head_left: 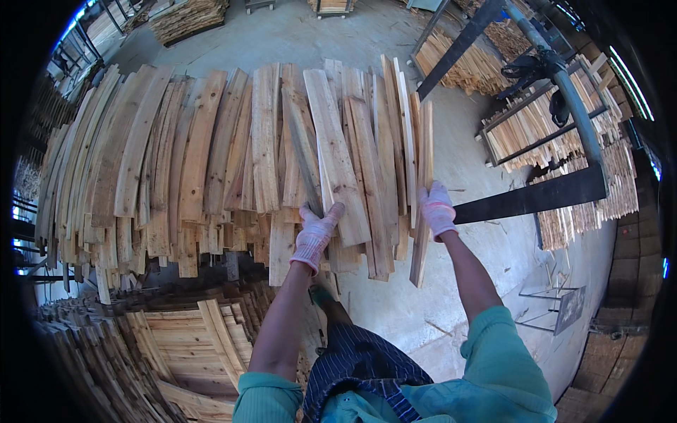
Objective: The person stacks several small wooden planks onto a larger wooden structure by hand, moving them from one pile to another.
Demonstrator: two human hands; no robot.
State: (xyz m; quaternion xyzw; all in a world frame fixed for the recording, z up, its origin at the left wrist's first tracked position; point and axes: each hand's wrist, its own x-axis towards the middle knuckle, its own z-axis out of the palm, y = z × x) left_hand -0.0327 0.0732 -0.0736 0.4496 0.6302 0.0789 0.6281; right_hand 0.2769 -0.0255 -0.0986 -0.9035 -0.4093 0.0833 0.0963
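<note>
The thin edge-on plank (423, 197) stands at the right end of the leaning plank row (211, 155), gripped by the gloved right hand (438, 209). The gloved left hand (315, 233), left of it, clasps a grey slat (303, 151) in that row. This looks like sorting in mid-pick; lifting either piece clear calls for a firm pull without dragging its neighbours.

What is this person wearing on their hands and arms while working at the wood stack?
Both hands wear knitted work gloves, pale white with a pinkish tint and ribbed cuffs at the wrist: the left hand and the right hand. The forearms are bare. Teal-green sleeves are pushed up to about the elbows on both arms. A dark blue striped apron hangs at the front.
</note>
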